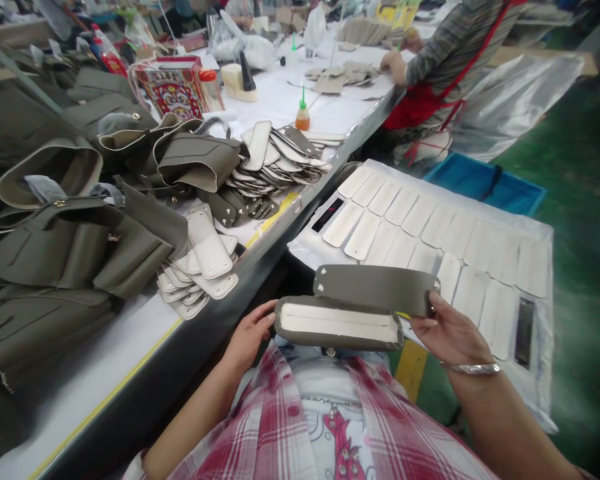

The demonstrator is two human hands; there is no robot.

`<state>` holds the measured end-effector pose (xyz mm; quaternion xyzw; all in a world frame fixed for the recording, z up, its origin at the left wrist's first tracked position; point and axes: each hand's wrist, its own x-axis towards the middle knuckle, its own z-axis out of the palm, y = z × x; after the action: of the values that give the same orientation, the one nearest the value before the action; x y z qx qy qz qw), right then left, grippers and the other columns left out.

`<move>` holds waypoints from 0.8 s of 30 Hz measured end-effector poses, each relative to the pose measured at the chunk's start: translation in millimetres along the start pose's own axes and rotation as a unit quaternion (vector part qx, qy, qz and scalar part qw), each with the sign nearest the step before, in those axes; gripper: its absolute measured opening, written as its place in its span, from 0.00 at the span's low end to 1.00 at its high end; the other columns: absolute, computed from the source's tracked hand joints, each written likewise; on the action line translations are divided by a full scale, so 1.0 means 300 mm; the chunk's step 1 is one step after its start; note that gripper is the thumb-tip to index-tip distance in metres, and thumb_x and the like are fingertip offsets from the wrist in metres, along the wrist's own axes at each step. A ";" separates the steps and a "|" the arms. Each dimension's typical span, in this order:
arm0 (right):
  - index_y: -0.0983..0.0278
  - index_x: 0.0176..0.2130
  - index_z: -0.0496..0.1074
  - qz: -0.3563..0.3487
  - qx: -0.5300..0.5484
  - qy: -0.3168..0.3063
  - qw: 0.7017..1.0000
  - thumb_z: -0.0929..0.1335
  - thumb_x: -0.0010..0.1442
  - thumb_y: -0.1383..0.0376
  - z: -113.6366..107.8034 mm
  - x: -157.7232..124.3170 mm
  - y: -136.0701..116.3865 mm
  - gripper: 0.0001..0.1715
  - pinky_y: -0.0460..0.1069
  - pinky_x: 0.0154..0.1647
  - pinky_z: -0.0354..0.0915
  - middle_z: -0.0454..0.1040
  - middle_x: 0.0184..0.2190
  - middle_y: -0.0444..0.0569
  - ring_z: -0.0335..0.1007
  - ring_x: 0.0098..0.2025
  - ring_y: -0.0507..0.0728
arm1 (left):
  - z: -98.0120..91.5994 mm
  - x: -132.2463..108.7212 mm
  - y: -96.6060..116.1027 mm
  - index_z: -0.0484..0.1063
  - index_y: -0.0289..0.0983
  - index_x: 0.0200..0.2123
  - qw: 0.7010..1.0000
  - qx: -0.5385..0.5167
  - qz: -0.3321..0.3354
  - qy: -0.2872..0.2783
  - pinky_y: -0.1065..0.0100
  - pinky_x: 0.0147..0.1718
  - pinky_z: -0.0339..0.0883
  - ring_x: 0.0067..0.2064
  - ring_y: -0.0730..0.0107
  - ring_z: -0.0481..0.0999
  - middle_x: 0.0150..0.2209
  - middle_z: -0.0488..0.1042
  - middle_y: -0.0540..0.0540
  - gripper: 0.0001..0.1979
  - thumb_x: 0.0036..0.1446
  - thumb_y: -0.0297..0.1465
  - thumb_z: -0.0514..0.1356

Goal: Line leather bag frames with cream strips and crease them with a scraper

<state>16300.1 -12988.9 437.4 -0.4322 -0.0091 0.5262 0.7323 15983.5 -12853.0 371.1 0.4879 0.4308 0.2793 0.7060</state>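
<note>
In front of my body, my left hand (250,339) grips the left end of a dark olive bag body (290,340), whose long narrow side, with a whitish strip, faces up. My right hand (447,332) pinches the right end of a long olive panel (373,283) with rounded corners and small metal studs near its ends. This panel lies just beyond the bag body and partly overlaps its far edge in view. Whether the two touch cannot be made out. A small metal fitting (331,351) shows at the bag's near edge.
Olive bags (70,247) crowd the table at left, beside pale-backed studded panels (207,243) and a larger panel pile (280,160). A white board (543,250) with rows of pale pieces stands at right, near a blue bin (520,190). A co-worker (445,60) works at the far table edge.
</note>
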 end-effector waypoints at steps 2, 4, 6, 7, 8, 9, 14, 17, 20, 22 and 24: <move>0.62 0.34 0.71 -0.014 0.031 0.021 0.999 0.72 0.44 0.71 -0.011 0.000 -0.013 0.13 0.34 0.15 0.59 0.75 0.35 0.40 0.70 0.29 0.46 | 0.005 0.008 0.000 0.66 0.37 0.52 0.999 -0.029 -0.012 -0.025 0.76 0.22 0.52 0.27 0.80 0.63 0.43 0.72 0.44 0.25 0.50 0.37 0.61; 0.61 0.33 0.70 -0.028 0.057 0.030 0.998 0.72 0.43 0.72 -0.019 0.001 -0.026 0.15 0.34 0.14 0.59 0.74 0.34 0.39 0.69 0.30 0.47 | 0.004 0.015 0.008 0.64 0.37 0.53 0.997 -0.050 -0.026 -0.054 0.76 0.21 0.50 0.24 0.82 0.60 0.40 0.72 0.45 0.27 0.48 0.35 0.62; 0.61 0.33 0.70 -0.037 0.066 0.028 0.997 0.72 0.43 0.73 -0.032 0.006 -0.039 0.15 0.34 0.14 0.59 0.74 0.33 0.39 0.69 0.29 0.47 | 0.002 0.021 0.019 0.63 0.37 0.54 0.996 -0.046 -0.029 -0.064 0.76 0.20 0.50 0.23 0.82 0.58 0.38 0.71 0.46 0.29 0.48 0.33 0.62; 0.61 0.33 0.69 -0.040 0.069 0.025 0.997 0.71 0.43 0.73 -0.039 0.010 -0.045 0.15 0.34 0.15 0.59 0.74 0.32 0.40 0.68 0.29 0.47 | 0.003 0.024 0.025 0.63 0.37 0.54 0.997 -0.031 -0.023 -0.062 0.76 0.21 0.51 0.23 0.82 0.58 0.37 0.71 0.46 0.28 0.48 0.33 0.62; 0.61 0.34 0.69 -0.041 0.070 0.023 0.996 0.71 0.44 0.73 -0.045 0.014 -0.048 0.14 0.34 0.15 0.58 0.74 0.32 0.40 0.68 0.29 0.47 | 0.006 0.026 0.032 0.63 0.37 0.54 0.998 -0.007 -0.014 -0.058 0.76 0.21 0.53 0.23 0.82 0.59 0.37 0.71 0.47 0.27 0.48 0.32 0.61; 0.61 0.34 0.69 -0.042 0.070 0.021 0.996 0.71 0.45 0.73 -0.048 0.017 -0.050 0.14 0.34 0.15 0.58 0.74 0.33 0.41 0.68 0.29 0.46 | 0.010 0.029 0.039 0.64 0.38 0.53 0.998 0.023 -0.004 -0.052 0.75 0.22 0.54 0.23 0.81 0.59 0.37 0.72 0.47 0.26 0.49 0.31 0.60; 0.61 0.35 0.70 -0.093 0.044 0.014 0.995 0.70 0.46 0.72 0.007 0.004 -0.041 0.13 0.37 0.16 0.61 0.73 0.39 0.42 0.68 0.31 0.47 | 0.045 0.027 0.063 0.65 0.39 0.53 0.990 0.142 0.024 0.001 0.74 0.24 0.61 0.25 0.77 0.66 0.38 0.73 0.45 0.25 0.49 0.30 0.57; 0.61 0.36 0.71 -0.111 0.007 -0.037 0.993 0.71 0.45 0.70 0.080 -0.032 -0.037 0.15 0.39 0.16 0.63 0.74 0.35 0.42 0.68 0.28 0.48 | 0.044 0.012 0.057 0.62 0.40 0.55 0.993 0.113 0.012 -0.018 0.74 0.21 0.61 0.21 0.80 0.64 0.40 0.72 0.45 0.26 0.51 0.31 0.56; 0.62 0.37 0.72 -0.095 -0.024 -0.068 0.993 0.73 0.42 0.67 0.132 -0.070 -0.043 0.19 0.38 0.14 0.62 0.74 0.31 0.43 0.66 0.24 0.47 | 0.025 0.005 0.047 0.56 0.40 0.58 0.994 -0.018 -0.041 -0.102 0.73 0.19 0.62 0.19 0.80 0.65 0.36 0.72 0.47 0.29 0.52 0.33 0.57; 0.61 0.36 0.72 -0.086 -0.031 -0.065 0.994 0.74 0.40 0.65 0.144 -0.085 -0.048 0.19 0.38 0.12 0.61 0.75 0.30 0.43 0.66 0.22 0.47 | 0.018 0.011 0.044 0.54 0.38 0.59 0.986 -0.088 -0.066 -0.126 0.72 0.18 0.63 0.19 0.77 0.67 0.31 0.72 0.47 0.29 0.54 0.36 0.56; 0.60 0.35 0.73 -0.083 -0.027 -0.051 0.995 0.75 0.38 0.65 0.142 -0.093 -0.051 0.19 0.38 0.12 0.61 0.75 0.30 0.42 0.66 0.22 0.47 | 0.020 0.024 0.047 0.57 0.37 0.57 0.986 -0.103 -0.073 -0.113 0.74 0.15 0.61 0.16 0.78 0.66 0.28 0.72 0.48 0.27 0.55 0.38 0.55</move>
<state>16279.5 -12985.3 486.2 -0.4224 -0.0965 0.4849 0.7597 15992.5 -12844.7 382.7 0.4084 0.3519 0.2127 0.8149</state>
